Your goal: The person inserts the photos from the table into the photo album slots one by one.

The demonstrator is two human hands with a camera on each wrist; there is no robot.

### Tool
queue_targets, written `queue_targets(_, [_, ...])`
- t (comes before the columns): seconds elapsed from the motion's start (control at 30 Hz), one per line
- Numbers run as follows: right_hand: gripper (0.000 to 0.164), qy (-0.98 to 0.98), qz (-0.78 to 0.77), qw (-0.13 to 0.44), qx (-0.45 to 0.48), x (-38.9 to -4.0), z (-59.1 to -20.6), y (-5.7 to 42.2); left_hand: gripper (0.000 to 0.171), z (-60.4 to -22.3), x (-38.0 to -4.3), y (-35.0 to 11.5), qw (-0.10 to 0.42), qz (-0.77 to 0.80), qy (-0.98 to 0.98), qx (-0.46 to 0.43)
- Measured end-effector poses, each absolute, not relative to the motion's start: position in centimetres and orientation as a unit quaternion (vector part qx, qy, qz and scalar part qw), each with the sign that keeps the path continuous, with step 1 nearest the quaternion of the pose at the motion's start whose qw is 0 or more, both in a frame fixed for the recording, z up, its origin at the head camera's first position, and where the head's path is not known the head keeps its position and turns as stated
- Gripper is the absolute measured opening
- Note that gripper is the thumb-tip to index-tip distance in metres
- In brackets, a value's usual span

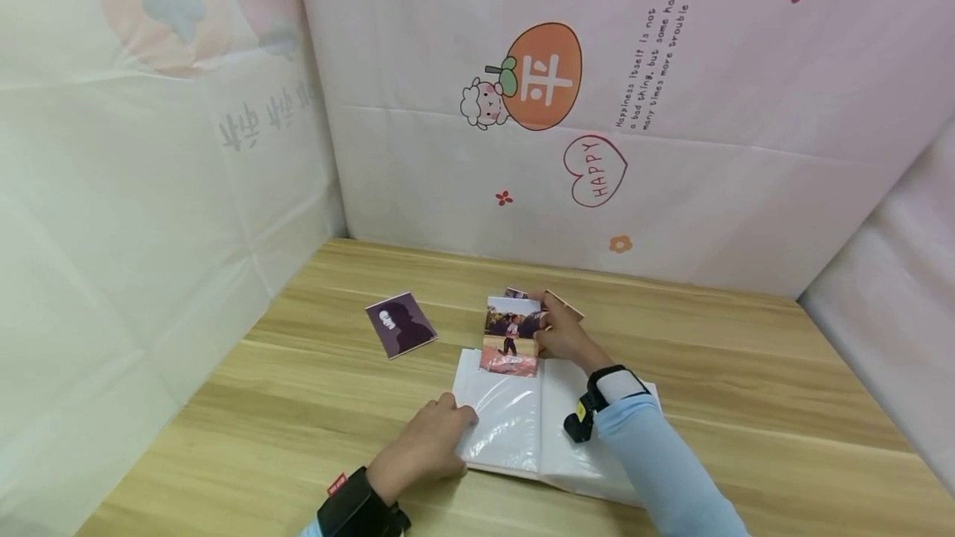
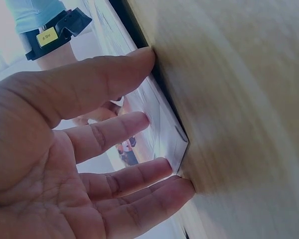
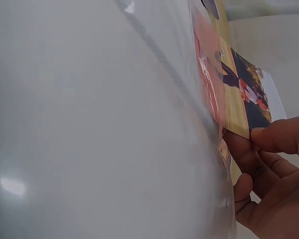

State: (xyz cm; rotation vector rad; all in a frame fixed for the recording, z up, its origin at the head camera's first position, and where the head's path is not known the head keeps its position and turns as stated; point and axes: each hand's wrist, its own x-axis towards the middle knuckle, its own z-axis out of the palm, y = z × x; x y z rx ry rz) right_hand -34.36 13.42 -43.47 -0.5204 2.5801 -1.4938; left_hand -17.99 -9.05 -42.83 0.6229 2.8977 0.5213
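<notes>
A photo album (image 1: 500,429) lies open on the table, its pages white under glossy clear sleeves. My right hand (image 1: 563,334) pinches the side edge of a photo (image 1: 511,336) of a person outdoors, thumb on its face. The photo's lower reddish part (image 3: 209,74) is behind the clear film at the top of the left page; its upper part sticks out. At the album's lower left corner, my left hand (image 1: 429,442) touches the edge and page with spread, mostly straight fingers (image 2: 114,132).
To the left lies a dark purple photo (image 1: 401,325) with a silhouette. More photos (image 1: 565,305) lie behind the right hand, partly hidden. A printed white cloth (image 1: 418,172) hangs at the back of the wooden table (image 1: 298,404), with more cloth at both sides.
</notes>
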Motion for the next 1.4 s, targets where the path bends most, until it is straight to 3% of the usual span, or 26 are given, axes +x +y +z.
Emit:
queue_targets(0.57, [0.053, 0.881, -0.442, 0.081, -0.149, -34.01, -43.68, 13.66, 0.057, -42.79, -17.86, -9.01, 0.060, 0.174, 0.960, 0.211])
queue_targets(1.1, [0.029, 0.881, -0.417, 0.078, -0.210, -33.60, -43.68, 14.07, 0.057, -42.80, -17.94, -8.90, 0.045, 0.160, 0.962, 0.217])
queue_targets(1.4, [0.024, 0.861, -0.423, 0.098, -0.264, -33.47, -43.78, 14.21, 0.058, -42.78, -17.85, -9.03, 0.038, 0.157, 0.962, 0.221])
